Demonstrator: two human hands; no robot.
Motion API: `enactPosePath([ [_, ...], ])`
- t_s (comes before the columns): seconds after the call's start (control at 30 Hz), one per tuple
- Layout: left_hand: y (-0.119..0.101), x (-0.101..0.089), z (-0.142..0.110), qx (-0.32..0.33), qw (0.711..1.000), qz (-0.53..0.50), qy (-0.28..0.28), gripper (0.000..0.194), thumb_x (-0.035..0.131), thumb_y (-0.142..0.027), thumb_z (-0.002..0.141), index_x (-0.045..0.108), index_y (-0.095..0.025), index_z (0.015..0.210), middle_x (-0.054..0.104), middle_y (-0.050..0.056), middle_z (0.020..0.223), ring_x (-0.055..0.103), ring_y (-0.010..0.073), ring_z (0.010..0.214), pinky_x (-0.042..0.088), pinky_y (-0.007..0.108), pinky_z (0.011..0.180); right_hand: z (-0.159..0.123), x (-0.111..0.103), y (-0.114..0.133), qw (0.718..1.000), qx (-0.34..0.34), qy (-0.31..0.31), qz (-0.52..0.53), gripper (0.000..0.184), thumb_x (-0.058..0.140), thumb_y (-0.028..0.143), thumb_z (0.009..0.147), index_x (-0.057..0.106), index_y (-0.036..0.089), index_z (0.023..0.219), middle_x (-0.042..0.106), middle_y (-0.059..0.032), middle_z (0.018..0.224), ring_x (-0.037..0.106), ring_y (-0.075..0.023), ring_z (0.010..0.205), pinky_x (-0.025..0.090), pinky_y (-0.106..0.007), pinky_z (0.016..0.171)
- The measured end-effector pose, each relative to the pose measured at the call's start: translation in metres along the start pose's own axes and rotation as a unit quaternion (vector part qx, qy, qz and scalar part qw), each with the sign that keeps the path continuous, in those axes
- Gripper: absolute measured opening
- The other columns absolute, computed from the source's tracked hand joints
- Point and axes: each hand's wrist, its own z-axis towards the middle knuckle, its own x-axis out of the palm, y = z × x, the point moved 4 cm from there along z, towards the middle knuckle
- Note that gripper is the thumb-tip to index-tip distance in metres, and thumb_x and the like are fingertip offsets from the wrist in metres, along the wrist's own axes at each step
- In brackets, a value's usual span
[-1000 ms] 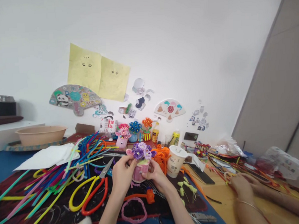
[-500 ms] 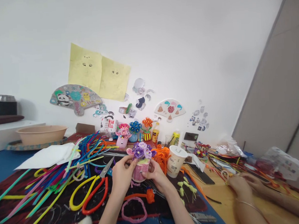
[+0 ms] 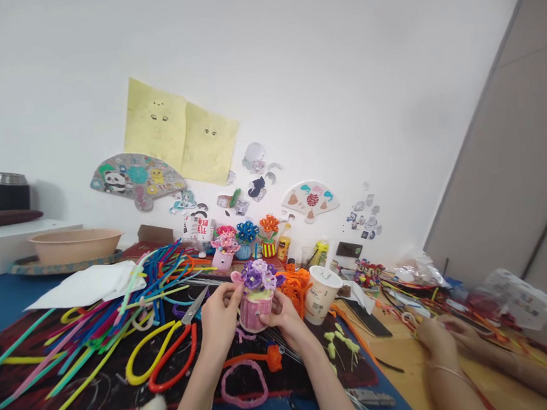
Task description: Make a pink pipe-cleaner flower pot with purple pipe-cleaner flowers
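A small pink pipe-cleaner flower pot (image 3: 252,313) with purple and lilac flowers (image 3: 260,274) stands upright between my hands. My right hand (image 3: 286,320) grips the pot's right side, thumb across its front. My left hand (image 3: 222,315) is at its upper left, thumb and fingers curled together against a pink petal (image 3: 237,277); the exact contact is partly hidden. Below lie a pink pipe-cleaner ring (image 3: 245,403) and an orange pipe-cleaner flower (image 3: 275,358). Scissors (image 3: 194,310) with yellow and red handles rest left of my left hand.
Loose pipe cleaners (image 3: 100,321) and white paper (image 3: 83,285) cover the left. A paper cup (image 3: 323,294) with a straw stands right of the orange bundle (image 3: 295,289). Finished flower pots (image 3: 243,249) line the back. Another person's hands (image 3: 439,340) work at far right.
My left hand has drawn slightly left and its fingers now sit off the pot's wall. My right hand keeps its grip. The other person's hands have shifted a little.
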Motion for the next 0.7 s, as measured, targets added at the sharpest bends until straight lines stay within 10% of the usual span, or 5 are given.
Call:
enactPosePath([
  [0.37, 0.003, -0.013, -0.002, -0.084, 0.984, -0.111, -0.107, 0.037, 0.068, -0.047, 0.057, 0.063, -0.014, 0.073, 0.069, 0.007, 0.067, 0.065, 0.0213, 0.068, 0.047, 0.027, 0.056, 0.004, -0.010, -0.006, 0.999, 0.002, -0.049, 0.013, 0.064, 0.085, 0.025, 0.048, 0.059, 0.017, 0.105, 0.067, -0.0093, 0.104, 0.060, -0.0272, 0.103, 0.041, -0.044, 0.096],
  [0.7, -0.021, -0.021, -0.006, -0.087, 0.983, -0.149, -0.067, 0.044, 0.068, -0.047, 0.055, 0.067, -0.013, 0.082, 0.071, 0.010, 0.076, 0.065, 0.0229, 0.075, 0.045, 0.024, 0.050, 0.001, -0.001, -0.013, 0.999, 0.034, -0.025, 0.030, 0.073, 0.083, 0.010, 0.043, 0.054, 0.023, 0.108, 0.061, -0.0070, 0.119, 0.054, -0.0254, 0.113, 0.035, -0.044, 0.102],
])
